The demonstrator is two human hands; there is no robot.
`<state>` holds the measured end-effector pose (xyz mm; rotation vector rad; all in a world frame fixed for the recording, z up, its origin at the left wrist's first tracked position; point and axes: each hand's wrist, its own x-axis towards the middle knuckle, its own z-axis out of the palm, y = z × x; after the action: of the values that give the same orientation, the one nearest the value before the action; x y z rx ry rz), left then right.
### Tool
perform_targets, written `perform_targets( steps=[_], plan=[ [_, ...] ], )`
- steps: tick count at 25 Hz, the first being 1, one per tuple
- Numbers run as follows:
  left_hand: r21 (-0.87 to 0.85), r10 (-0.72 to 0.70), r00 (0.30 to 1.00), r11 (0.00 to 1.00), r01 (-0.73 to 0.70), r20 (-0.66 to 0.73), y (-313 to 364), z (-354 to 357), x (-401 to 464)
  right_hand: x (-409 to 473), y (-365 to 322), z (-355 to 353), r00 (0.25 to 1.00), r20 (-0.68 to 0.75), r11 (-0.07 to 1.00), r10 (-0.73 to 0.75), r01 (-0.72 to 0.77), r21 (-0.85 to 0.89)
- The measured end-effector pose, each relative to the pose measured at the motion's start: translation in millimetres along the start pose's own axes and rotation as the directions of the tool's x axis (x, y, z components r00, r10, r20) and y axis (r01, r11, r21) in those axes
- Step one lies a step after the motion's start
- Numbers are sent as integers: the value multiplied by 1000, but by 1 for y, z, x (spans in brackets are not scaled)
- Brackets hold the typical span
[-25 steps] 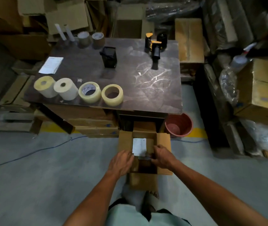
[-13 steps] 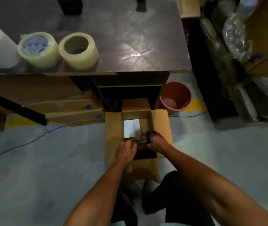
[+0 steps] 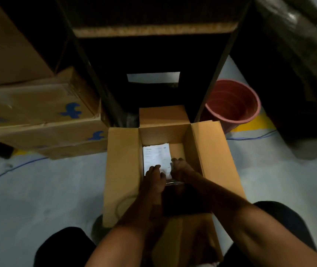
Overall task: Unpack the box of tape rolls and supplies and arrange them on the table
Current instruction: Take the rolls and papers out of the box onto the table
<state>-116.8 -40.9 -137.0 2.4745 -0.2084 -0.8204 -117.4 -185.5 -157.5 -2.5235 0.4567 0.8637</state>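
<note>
- The open cardboard box [image 3: 123, 170] sits on the floor with its flaps spread, at the foot of the counter [image 3: 153, 29]; only the counter's near edge shows at the top of the head view.
- Both hands are down inside the box. The left hand [image 3: 153, 175] rests on the near end of a white printed sheet [image 3: 155, 156] lying on the box floor, toward its left wall.
- The right hand [image 3: 180, 168] is just beside the left, at the sheet's right edge, with its fingers [image 3: 176, 160] curled.
- Between and under the hands a glint suggests a clear or shiny item, possibly a tape roll; it is too dark to name. I cannot tell whether either hand's fingers are clamped on it or only touching.
- The near half of the box interior is in deep shadow, so what remains there is hidden.
- Judged progress: unpacking is under way and not finished. At least the sheet and whatever the hands are on are in the box, not on the counter.
- The counter top is out of view, so what is already arranged there cannot be read here.
- Nearby: stacked cartons [image 3: 38, 116] with blue marks on the left, and a red bucket [image 3: 233, 102] to the far right of the box.
</note>
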Motion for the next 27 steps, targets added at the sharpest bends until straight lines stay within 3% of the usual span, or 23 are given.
perform_targets(
  steps=[5, 11, 19, 22, 25, 27],
  plan=[
    [114, 14, 1000, 993, -16, 18, -26, 43, 69, 69, 13, 42, 995, -92, 997, 47, -42, 58],
    [190, -37, 999, 981, 29, 35, -49, 63, 82, 91, 11, 65, 988, -115, 980, 106, -84, 178],
    [52, -165, 977, 986, 159, 138, -45, 68, 93, 106, -5, 66, 985, -106, 918, 140, -89, 386],
    [60, -162, 973, 986, 155, 161, -45, 65, 94, 111, -8, 68, 977, -76, 841, 200, -132, 525],
    [83, -151, 977, 987, 139, 154, -44, 64, 95, 110, -9, 69, 952, -92, 696, 292, -146, 703],
    [84, -143, 979, 988, 132, 142, -42, 63, 92, 108, -7, 70, 953, -97, 667, 286, -126, 734]
  ],
)
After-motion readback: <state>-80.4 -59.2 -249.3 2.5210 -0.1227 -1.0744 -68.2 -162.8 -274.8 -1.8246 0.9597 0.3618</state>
